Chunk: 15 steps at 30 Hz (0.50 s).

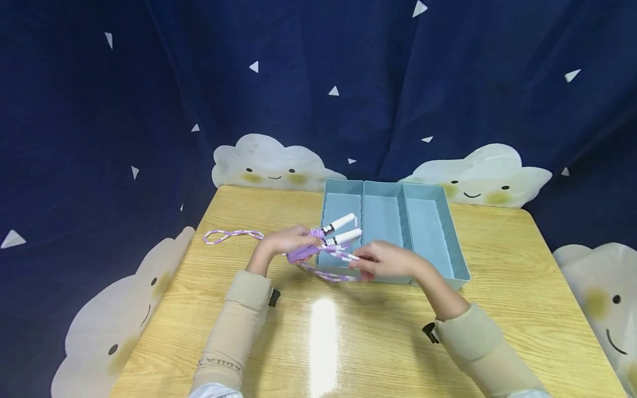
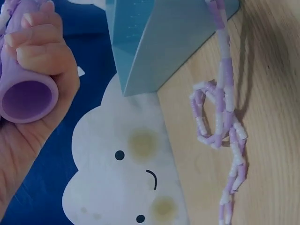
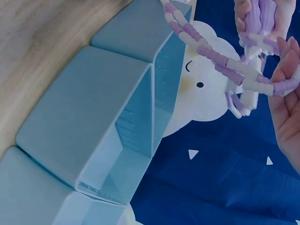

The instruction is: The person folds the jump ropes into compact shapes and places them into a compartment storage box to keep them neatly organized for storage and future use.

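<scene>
Head view: the left hand (image 1: 292, 242) is grasping the handles (image 3: 267, 16) of a jump rope (image 1: 301, 255) in a firm grip, while the right hand (image 1: 385, 260) is pinching its beaded cord (image 2: 227, 70). The rope is being held up near the leftmost bin, with part of the cord lying looped on the surface (image 1: 497, 249) to the left. The step is seemingly gathering cord about the handles; doing it well would mean keeping the handles bundled, holding the cord lightly taut, wrapping evenly and taking in the loose loop without tangling. Counting: two hands are working one jump rope; two white shafts (image 1: 342, 222) are projecting from the purple handles; three blue bins (image 1: 385, 221) are standing side by side.
</scene>
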Each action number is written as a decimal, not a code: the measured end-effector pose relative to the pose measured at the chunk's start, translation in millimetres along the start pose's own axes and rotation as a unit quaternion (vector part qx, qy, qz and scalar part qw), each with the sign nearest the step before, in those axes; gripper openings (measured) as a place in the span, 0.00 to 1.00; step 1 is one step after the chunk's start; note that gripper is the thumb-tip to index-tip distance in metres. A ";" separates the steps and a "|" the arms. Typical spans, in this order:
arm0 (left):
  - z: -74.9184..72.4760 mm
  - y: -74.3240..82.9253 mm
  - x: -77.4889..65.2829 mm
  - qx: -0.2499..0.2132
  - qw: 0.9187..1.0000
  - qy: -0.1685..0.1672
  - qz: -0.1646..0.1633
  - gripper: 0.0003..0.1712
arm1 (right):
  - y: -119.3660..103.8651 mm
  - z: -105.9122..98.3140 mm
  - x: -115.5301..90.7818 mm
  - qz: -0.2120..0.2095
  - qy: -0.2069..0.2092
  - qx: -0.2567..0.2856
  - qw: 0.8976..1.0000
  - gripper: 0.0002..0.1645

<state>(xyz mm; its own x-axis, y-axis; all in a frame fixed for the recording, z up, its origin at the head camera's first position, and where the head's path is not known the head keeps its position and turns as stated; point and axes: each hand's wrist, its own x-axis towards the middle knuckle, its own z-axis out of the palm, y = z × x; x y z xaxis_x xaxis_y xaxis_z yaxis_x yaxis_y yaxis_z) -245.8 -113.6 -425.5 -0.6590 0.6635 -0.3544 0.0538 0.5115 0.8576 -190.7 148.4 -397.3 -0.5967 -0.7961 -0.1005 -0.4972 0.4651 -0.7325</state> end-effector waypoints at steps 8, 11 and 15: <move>3.4 6.8 -3.8 0.029 0.998 -0.039 -0.027 0.18 | -1.8 -13.1 1.2 -0.027 -0.003 -0.051 0.998 0.14; 4.5 9.9 -5.9 0.037 0.997 -0.066 -0.032 0.19 | -2.0 -16.8 1.4 -0.032 -0.005 -0.057 0.998 0.13; 6.6 12.8 -8.8 0.046 0.994 -0.094 -0.045 0.20 | -3.8 -20.3 1.6 -0.035 -0.016 -0.049 0.998 0.15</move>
<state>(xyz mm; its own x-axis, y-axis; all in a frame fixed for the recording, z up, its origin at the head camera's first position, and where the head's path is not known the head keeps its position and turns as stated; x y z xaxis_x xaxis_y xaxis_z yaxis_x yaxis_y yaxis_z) -234.3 -109.2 -413.9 -0.5132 0.6990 -0.4981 0.0755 0.6148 0.7851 -202.6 153.1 -380.9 -0.5388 -0.8392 -0.0731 -0.5973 0.4418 -0.6694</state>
